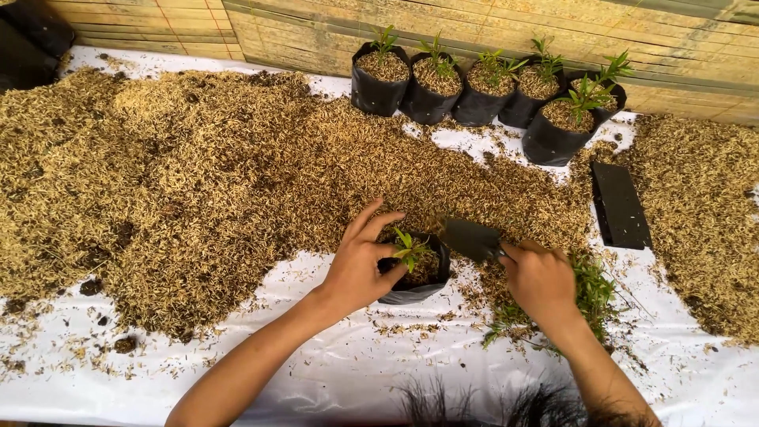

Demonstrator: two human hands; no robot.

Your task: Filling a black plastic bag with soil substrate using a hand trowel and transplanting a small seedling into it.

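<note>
Black bag (pixel 415 289) sits on the white worktop (pixel 332 379) by the husk pile (pixel 198 182). Left hand (pixel 360 265) grips its rim and pinches the seedling (pixel 407 251) upright. Right hand (pixel 539 277) is wrapped around a trowel (pixel 472 237). I think it is best to tip the husk in slowly and keep the stem straight.
</note>
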